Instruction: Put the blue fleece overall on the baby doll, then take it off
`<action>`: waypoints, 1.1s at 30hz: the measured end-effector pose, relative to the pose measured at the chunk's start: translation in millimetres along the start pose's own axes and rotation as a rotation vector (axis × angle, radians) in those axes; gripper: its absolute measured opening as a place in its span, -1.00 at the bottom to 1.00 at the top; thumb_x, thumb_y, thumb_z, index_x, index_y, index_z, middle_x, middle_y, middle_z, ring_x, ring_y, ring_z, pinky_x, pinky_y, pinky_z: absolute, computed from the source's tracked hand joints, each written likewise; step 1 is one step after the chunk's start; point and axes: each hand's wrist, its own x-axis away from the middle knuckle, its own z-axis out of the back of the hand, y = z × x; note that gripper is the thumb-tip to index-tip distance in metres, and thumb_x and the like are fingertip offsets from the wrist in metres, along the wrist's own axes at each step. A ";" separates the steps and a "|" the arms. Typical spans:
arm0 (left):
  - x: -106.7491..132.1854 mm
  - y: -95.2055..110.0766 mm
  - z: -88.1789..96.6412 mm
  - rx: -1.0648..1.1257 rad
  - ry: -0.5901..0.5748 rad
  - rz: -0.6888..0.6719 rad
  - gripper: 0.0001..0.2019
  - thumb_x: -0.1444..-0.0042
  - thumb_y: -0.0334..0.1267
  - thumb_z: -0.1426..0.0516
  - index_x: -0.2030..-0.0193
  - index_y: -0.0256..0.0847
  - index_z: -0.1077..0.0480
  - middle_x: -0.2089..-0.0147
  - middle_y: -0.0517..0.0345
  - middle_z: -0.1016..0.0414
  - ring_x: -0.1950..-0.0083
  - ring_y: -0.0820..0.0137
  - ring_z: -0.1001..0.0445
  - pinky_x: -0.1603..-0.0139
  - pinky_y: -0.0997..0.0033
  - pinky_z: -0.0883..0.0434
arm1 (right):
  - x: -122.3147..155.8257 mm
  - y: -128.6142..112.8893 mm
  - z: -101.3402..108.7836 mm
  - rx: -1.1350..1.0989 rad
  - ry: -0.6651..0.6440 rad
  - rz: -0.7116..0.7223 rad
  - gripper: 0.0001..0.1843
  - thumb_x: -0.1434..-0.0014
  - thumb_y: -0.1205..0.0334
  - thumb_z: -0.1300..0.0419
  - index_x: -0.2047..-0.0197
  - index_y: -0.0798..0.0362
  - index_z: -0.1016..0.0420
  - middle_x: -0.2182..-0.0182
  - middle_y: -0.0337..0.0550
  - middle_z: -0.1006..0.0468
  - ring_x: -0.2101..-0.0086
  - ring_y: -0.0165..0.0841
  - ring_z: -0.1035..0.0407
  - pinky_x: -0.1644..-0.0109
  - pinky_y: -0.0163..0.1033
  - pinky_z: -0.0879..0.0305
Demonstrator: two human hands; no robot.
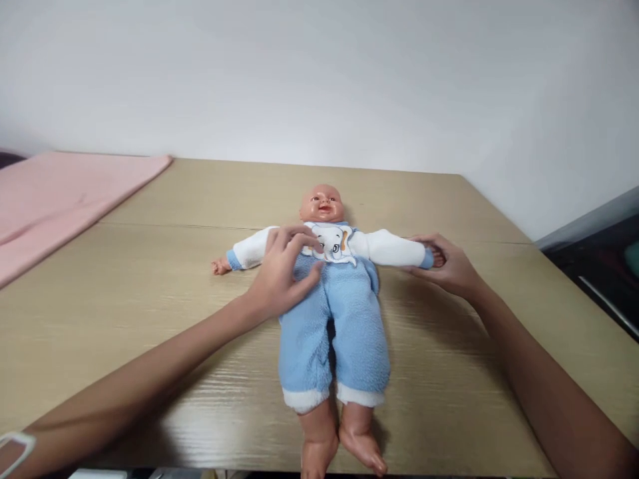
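Note:
A baby doll [332, 313] lies on its back on the wooden table [164, 313], head at the far side and bare feet toward me. It wears a white top with an animal face on the chest and light blue fleece trousers. Both its arms stretch out sideways. My left hand [287, 266] is over the doll's chest at the left, fingers apart and slightly bent, and it grips nothing. With my right hand [449, 266] I hold the doll's arm at the blue cuff, thumb and fingers around the small hand.
A pink cloth [64, 199] covers the table's far left corner. Behind the table rises a pale wall [299, 80]. A dark object [599, 259] stands beyond the right edge. Some items partly show below the table's front edge.

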 end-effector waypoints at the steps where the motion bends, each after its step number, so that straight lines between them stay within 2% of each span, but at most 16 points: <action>1: -7.4 4.0 -4.3 0.013 -0.033 -0.006 -0.80 -0.43 -0.24 -0.26 -0.13 -0.08 -0.42 -0.25 -0.05 -0.51 -0.35 0.07 -0.44 -0.41 -0.03 -0.33 | -2.1 -9.4 -1.4 -0.010 0.058 0.006 -0.26 -0.02 -0.25 -0.65 -0.12 -0.01 -0.61 -0.05 0.09 -0.77 0.03 0.05 -0.70 -0.09 0.11 -0.65; 3: -22.1 10.2 -15.6 0.035 -0.104 -0.025 -0.66 -0.40 -0.13 -0.32 -0.20 -0.09 -0.38 -0.33 -0.10 -0.49 -0.41 0.03 -0.41 -0.46 -0.05 -0.32 | -7.7 -32.6 -4.5 0.029 0.127 0.049 -0.31 -0.04 -0.23 -0.65 -0.09 -0.02 -0.64 -0.02 0.05 -0.77 0.04 0.04 -0.69 -0.10 0.11 -0.64; 5: -36.0 14.5 -29.3 0.023 -0.165 -0.034 -0.47 -0.32 -0.03 -0.39 -0.29 -0.11 -0.33 -0.37 -0.15 -0.47 -0.43 -0.03 -0.40 -0.47 -0.09 -0.34 | -13.8 -62.0 -9.9 0.087 0.116 0.116 -0.36 -0.08 -0.22 -0.63 -0.08 -0.04 -0.66 -0.04 0.03 -0.78 0.00 0.06 -0.69 -0.14 0.12 -0.62; 7: -48.0 17.0 -42.6 -0.020 -0.196 -0.005 -0.33 -0.23 0.04 -0.44 -0.32 -0.14 -0.29 -0.34 -0.19 -0.50 -0.38 -0.10 -0.44 -0.39 -0.14 -0.40 | -18.1 -95.2 -18.4 0.151 0.096 0.169 -0.38 -0.09 -0.19 -0.64 -0.09 -0.05 -0.68 -0.02 0.00 -0.80 -0.02 0.07 -0.69 -0.18 0.13 -0.60; 8: -52.7 17.5 -48.2 -0.038 -0.192 0.023 -0.32 -0.20 0.05 -0.44 -0.30 -0.15 -0.29 -0.29 -0.18 -0.53 -0.33 -0.12 -0.47 -0.32 -0.15 -0.43 | -19.1 -111.6 -23.6 0.175 0.097 0.197 -0.41 -0.10 -0.16 -0.64 -0.07 -0.04 -0.69 0.00 -0.02 -0.80 0.00 0.05 -0.69 -0.16 0.11 -0.62; 10: -59.1 16.4 -56.0 -0.035 -0.143 0.086 -0.45 -0.23 0.03 -0.40 -0.20 -0.14 -0.32 -0.17 -0.14 -0.59 -0.20 -0.09 -0.54 -0.20 -0.13 -0.47 | -19.0 -140.3 -35.0 0.165 0.066 0.216 -0.45 -0.15 -0.08 -0.63 -0.13 -0.07 -0.69 0.02 -0.09 -0.80 0.09 -0.04 -0.71 -0.08 0.04 -0.65; 13: -60.3 10.0 -59.0 0.081 -0.019 0.128 -0.70 -0.27 -0.05 -0.30 0.02 -0.11 -0.35 0.04 -0.05 -0.60 -0.01 0.00 -0.58 -0.08 -0.06 -0.51 | -15.7 -163.5 -51.2 -0.034 0.013 0.208 -0.42 -0.28 -0.02 -0.55 -0.30 -0.14 -0.60 -0.14 -0.10 -0.74 0.10 -0.12 -0.71 -0.06 0.00 -0.68; 16: -54.8 0.8 -55.1 0.262 0.085 0.213 -0.73 -0.26 -0.05 -0.33 0.16 -0.08 -0.34 0.14 0.05 -0.58 0.08 0.10 -0.60 -0.10 -0.01 -0.55 | -13.4 -156.3 -64.8 -0.262 0.098 0.184 -0.54 -0.40 -0.07 -0.42 -0.27 -0.16 -0.51 -0.22 -0.05 -0.65 0.00 -0.12 -0.66 -0.11 0.00 -0.65; 19: -48.9 -5.6 -47.0 0.431 0.161 0.352 -0.63 -0.23 0.10 -0.40 0.15 -0.07 -0.42 0.10 0.04 -0.66 -0.02 0.08 -0.65 -0.26 -0.02 -0.56 | -12.5 -128.8 -78.3 -0.347 0.165 0.081 -0.63 -0.42 -0.08 -0.38 -0.15 -0.13 -0.47 -0.14 -0.05 -0.65 -0.07 -0.15 -0.59 -0.18 -0.01 -0.59; 22: -45.3 -7.3 -36.8 0.552 0.211 0.444 -0.53 -0.20 0.26 -0.41 0.10 -0.10 -0.52 0.02 -0.01 -0.73 -0.17 0.01 -0.66 -0.39 -0.05 -0.51 | -9.4 -102.6 -91.7 -0.424 0.080 -0.095 -0.66 -0.44 -0.11 -0.34 -0.09 -0.10 -0.48 -0.08 -0.06 -0.65 -0.08 -0.16 -0.56 -0.23 0.00 -0.53; 24: -43.4 -7.6 -31.2 0.597 0.252 0.505 -0.50 -0.19 0.27 -0.41 0.06 -0.12 -0.54 -0.07 -0.06 -0.73 -0.24 0.01 -0.64 -0.45 -0.04 -0.47 | -5.5 -93.9 -99.4 -0.470 0.009 -0.155 -0.65 -0.45 -0.15 -0.32 -0.07 -0.08 -0.50 -0.06 -0.06 -0.64 -0.09 -0.16 -0.54 -0.27 0.01 -0.49; 27: -39.9 -10.3 -27.0 0.638 0.289 0.566 -0.50 -0.21 0.21 -0.41 -0.02 -0.15 -0.54 -0.18 -0.10 -0.71 -0.30 0.02 -0.62 -0.50 -0.02 -0.44 | -0.6 -93.0 -109.3 -0.539 -0.032 -0.182 -0.61 -0.40 -0.16 -0.37 -0.08 -0.09 -0.50 -0.08 -0.08 -0.63 -0.15 -0.15 -0.52 -0.36 0.02 -0.42; 30: -36.1 -15.8 -26.5 0.669 0.325 0.576 -0.54 -0.25 0.15 -0.40 -0.06 -0.16 -0.54 -0.20 -0.09 -0.71 -0.30 0.04 -0.64 -0.52 -0.02 -0.44 | -1.0 -97.3 -118.8 -0.616 -0.011 -0.218 -0.55 -0.34 -0.14 -0.44 -0.13 -0.10 -0.49 -0.12 -0.09 -0.63 -0.20 -0.17 -0.49 -0.40 -0.02 -0.37; 33: -33.4 -20.6 -25.5 0.691 0.335 0.563 -0.59 -0.29 0.12 -0.38 -0.06 -0.14 -0.57 -0.23 -0.05 -0.71 -0.38 0.04 -0.60 -0.59 -0.02 -0.39 | -5.4 -99.3 -127.3 -0.699 -0.029 -0.290 -0.52 -0.31 -0.12 -0.46 -0.15 -0.09 -0.50 -0.11 -0.10 -0.66 -0.13 -0.19 -0.52 -0.28 -0.08 -0.42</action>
